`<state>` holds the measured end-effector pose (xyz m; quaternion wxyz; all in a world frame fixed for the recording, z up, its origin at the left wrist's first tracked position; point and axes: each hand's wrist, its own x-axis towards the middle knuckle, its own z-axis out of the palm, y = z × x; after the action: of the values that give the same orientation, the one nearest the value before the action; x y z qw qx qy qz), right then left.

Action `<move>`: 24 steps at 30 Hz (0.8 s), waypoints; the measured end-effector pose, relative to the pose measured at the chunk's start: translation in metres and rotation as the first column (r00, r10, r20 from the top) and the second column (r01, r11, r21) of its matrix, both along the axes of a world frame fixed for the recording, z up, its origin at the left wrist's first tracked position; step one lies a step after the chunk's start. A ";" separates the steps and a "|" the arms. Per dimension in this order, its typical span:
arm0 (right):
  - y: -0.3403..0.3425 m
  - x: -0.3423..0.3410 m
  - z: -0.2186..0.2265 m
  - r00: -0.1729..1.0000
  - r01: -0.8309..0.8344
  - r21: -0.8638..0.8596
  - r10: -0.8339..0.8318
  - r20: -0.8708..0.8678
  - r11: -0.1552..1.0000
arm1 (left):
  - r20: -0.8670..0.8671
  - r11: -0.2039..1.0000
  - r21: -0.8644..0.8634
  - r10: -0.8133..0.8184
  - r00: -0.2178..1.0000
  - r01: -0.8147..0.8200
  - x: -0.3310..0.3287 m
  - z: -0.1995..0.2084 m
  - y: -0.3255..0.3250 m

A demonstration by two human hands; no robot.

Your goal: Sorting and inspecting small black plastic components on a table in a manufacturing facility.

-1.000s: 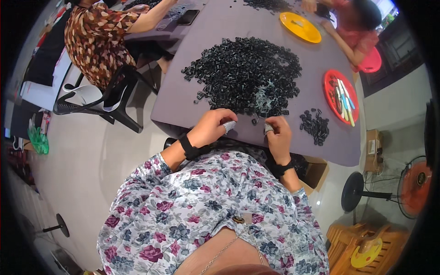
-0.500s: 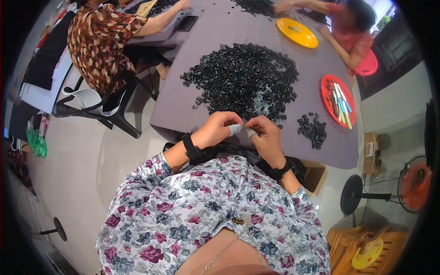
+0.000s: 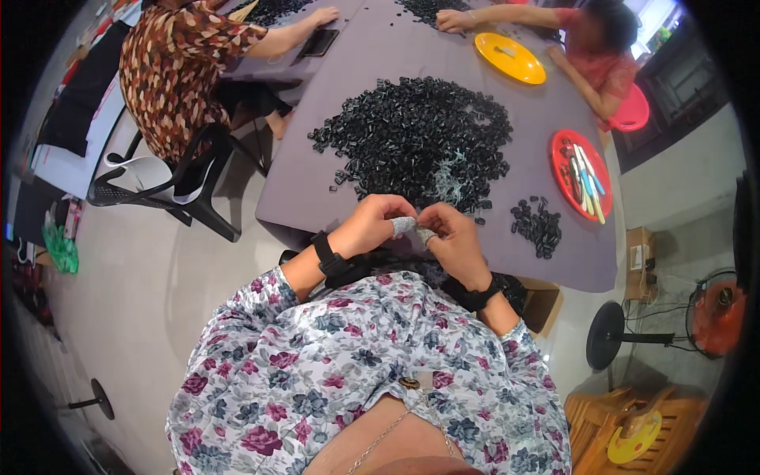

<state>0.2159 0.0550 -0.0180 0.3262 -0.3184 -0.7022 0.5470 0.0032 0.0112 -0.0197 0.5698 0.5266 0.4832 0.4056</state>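
Near the table's front edge, my left hand (image 3: 370, 228) and my right hand (image 3: 457, 239) meet fingertip to fingertip. Both are closed in a pinch, and grey wrapping covers each thumb. Whatever lies between the fingertips is too small and hidden to make out. Just beyond them spreads a large heap of small black pieces (image 3: 419, 131) on the grey-covered table (image 3: 289, 190). Thin pale grey-green scraps (image 3: 451, 178) lie on the near right part of that heap. Right of my right hand sits a smaller pile of black pieces (image 3: 538, 228).
A red plate (image 3: 556, 162) with several knives (image 3: 587, 178) stands at the right edge. A yellow plate (image 3: 522, 70) and a phone (image 3: 320, 43) lie farther off. Two people sit at the table, one far left, one far right. A black chair (image 3: 214, 178) stands left.
My hands have shifted slightly left and stay pinched together. At far right, the other person's arm has moved left over a far pile; the far-left person's hand has moved slightly right.
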 end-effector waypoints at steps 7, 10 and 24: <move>0.002 0.000 0.000 0.995 0.009 -0.074 -0.017 -0.102 0.997 | 0.055 1.000 0.024 0.012 0.998 -0.013 0.003 0.005 -0.001; 0.005 0.001 0.000 0.991 0.009 -0.114 -0.024 -0.130 0.993 | 0.110 0.998 0.042 0.048 0.993 -0.053 0.000 0.001 0.003; 0.004 -0.004 -0.004 0.990 0.009 -0.142 -0.029 -0.141 0.990 | 0.137 0.998 0.022 0.060 0.989 -0.063 0.002 0.003 0.000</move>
<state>0.2122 0.0591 -0.0216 0.3572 -0.3073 -0.6338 0.6134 0.0053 0.0115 -0.0165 0.5817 0.4900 0.4537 0.4645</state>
